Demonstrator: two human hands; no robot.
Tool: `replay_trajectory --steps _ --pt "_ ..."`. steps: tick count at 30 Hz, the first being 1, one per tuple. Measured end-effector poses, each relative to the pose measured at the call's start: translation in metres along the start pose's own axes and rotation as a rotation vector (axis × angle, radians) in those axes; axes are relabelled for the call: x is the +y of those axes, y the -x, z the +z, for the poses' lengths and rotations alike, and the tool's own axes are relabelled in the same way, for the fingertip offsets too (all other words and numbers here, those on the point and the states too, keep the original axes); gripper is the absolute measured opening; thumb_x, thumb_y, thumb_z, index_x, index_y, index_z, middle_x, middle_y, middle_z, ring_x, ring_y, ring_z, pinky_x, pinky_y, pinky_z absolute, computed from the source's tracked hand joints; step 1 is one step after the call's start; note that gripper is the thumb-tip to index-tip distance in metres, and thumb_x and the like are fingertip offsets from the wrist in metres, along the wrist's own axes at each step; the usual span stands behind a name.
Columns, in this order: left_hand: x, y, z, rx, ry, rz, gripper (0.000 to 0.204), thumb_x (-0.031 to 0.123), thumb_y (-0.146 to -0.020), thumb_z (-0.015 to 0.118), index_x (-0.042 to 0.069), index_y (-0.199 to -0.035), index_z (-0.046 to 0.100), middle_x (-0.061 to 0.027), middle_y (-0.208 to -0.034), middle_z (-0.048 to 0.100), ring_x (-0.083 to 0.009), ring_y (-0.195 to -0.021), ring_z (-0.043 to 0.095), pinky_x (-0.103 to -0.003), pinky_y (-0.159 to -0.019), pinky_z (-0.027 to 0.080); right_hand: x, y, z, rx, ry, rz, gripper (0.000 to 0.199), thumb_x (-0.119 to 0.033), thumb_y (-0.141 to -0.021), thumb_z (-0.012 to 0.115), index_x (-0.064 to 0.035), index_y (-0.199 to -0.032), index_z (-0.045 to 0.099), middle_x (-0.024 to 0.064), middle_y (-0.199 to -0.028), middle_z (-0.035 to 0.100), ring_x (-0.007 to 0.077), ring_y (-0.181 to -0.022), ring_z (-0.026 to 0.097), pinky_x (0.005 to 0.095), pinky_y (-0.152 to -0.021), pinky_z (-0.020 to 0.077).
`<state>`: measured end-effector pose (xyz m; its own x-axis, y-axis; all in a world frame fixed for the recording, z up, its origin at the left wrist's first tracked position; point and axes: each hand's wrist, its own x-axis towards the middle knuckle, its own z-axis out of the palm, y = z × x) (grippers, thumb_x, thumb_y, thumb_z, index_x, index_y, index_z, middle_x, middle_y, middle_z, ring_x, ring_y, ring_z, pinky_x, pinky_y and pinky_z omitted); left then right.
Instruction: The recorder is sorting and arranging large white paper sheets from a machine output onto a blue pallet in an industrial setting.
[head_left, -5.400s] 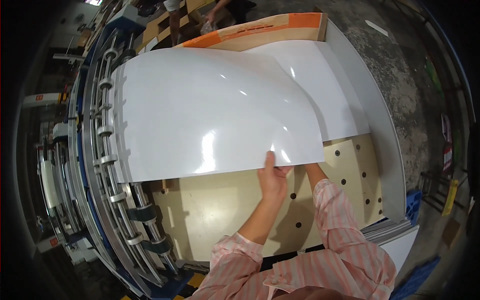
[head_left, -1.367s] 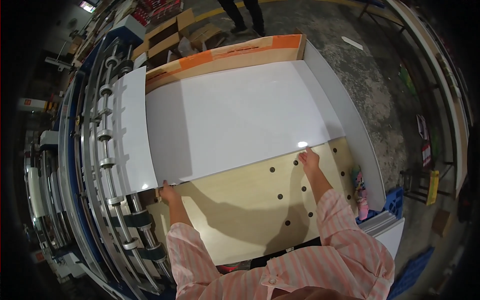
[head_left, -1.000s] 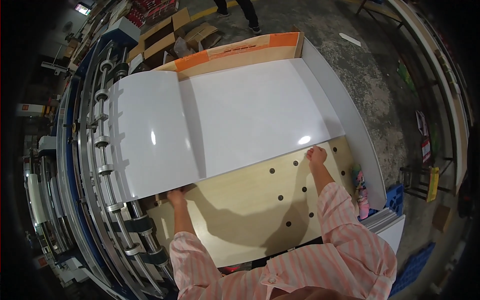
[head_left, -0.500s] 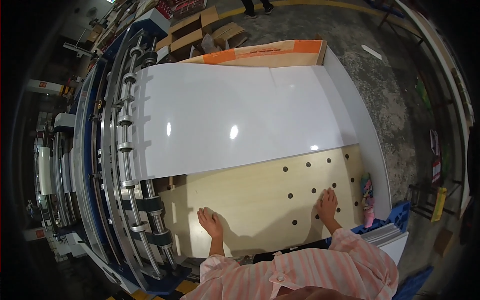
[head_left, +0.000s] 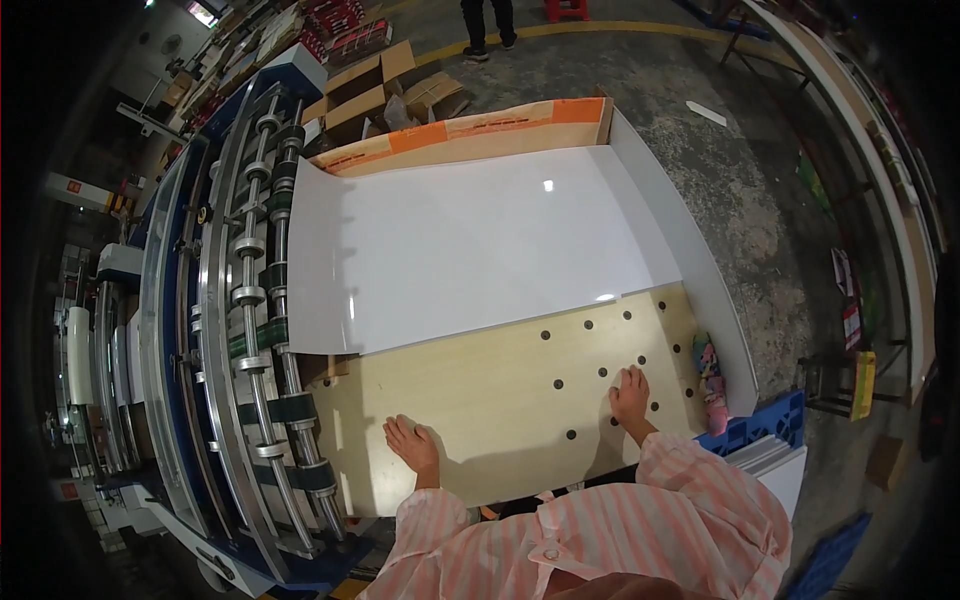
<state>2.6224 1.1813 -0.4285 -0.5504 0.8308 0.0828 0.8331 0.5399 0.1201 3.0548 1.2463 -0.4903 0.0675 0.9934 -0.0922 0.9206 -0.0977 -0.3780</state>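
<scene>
My left hand (head_left: 411,445) lies on the pale wooden board (head_left: 470,400), fingers stretched out, holding nothing. Farther right, my right hand (head_left: 630,400) rests on the same board among its dark round studs, with fingers loosely spread and no object in them. Beyond both hands a large glossy white sheet (head_left: 470,235) covers the far part of the board. Its left edge bends upward beside the rollers (head_left: 250,270). Neither hand touches the sheet.
The roller machine (head_left: 215,350) stands along the left. A white upright panel (head_left: 680,240) bounds the right side, and an orange-edged cardboard wall (head_left: 470,130) the far side. A colourful bundle (head_left: 712,385) sits at the board's right edge. Someone's legs (head_left: 487,25) show far off.
The sheet's left edge has come off the rollers and dropped lower beside them. My head view has shifted a little; both hands stay on the board in nearly the same places.
</scene>
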Motion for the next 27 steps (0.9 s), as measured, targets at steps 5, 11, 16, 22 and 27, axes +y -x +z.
replay_trajectory --steps 5,11,16,22,27 --pt "0.001 -0.003 -0.002 0.041 -0.011 0.014 0.044 0.016 -0.078 0.046 0.001 -0.118 0.038 -0.0185 -0.128 0.032 -0.0332 -0.122 0.024 -0.046 -0.100 0.017 -0.004 -0.005 0.003 -0.032 0.020 0.049 0.046 -0.019 -0.071 0.054 -0.0015 -0.113 0.043 0.0175 -0.122 0.035 0.0350 -0.116 0.030 0.0466 -0.096 0.0238" --pt "-0.018 -0.040 0.001 0.148 0.202 -0.032 0.039 0.013 -0.075 0.048 -0.001 -0.112 0.045 -0.0202 -0.116 0.042 -0.0365 -0.108 0.037 -0.044 -0.094 0.026 -0.016 -0.044 0.001 -0.011 -0.118 0.231 0.048 -0.016 -0.069 0.056 -0.0014 -0.112 0.043 0.0180 -0.120 0.038 0.0351 -0.109 0.036 0.0456 -0.089 0.0322" --pt "-0.012 -0.140 0.018 0.270 0.622 -0.216 0.030 0.016 -0.079 0.051 -0.004 -0.102 0.048 -0.0156 -0.094 0.052 -0.0271 -0.085 0.049 -0.035 -0.074 0.041 -0.032 -0.079 -0.003 0.095 -0.211 0.063 0.045 -0.013 -0.069 0.057 -0.0012 -0.110 0.045 0.0182 -0.118 0.040 0.0361 -0.104 0.040 0.0441 -0.088 0.0345" --pt "-0.026 -0.219 0.053 0.153 1.453 -0.945 0.017 0.014 -0.081 0.055 0.003 -0.073 0.045 -0.0008 -0.056 0.040 -0.0122 -0.047 0.038 -0.025 -0.042 0.033 -0.025 -0.068 0.001 0.040 -0.272 0.152 0.044 -0.012 -0.069 0.057 -0.0026 -0.111 0.045 0.0186 -0.117 0.040 0.0361 -0.105 0.039 0.0420 -0.089 0.0336" --pt "-0.013 -0.223 0.052 0.226 1.466 -0.964 0.012 0.008 -0.078 0.057 0.004 -0.068 0.051 -0.0007 -0.055 0.043 -0.0100 -0.046 0.038 -0.023 -0.040 0.030 0.049 -0.020 -0.039 0.274 0.010 0.110 0.048 -0.013 -0.066 0.060 -0.0039 -0.111 0.045 0.0194 -0.120 0.039 0.0356 -0.110 0.037 0.0424 -0.093 0.0298"
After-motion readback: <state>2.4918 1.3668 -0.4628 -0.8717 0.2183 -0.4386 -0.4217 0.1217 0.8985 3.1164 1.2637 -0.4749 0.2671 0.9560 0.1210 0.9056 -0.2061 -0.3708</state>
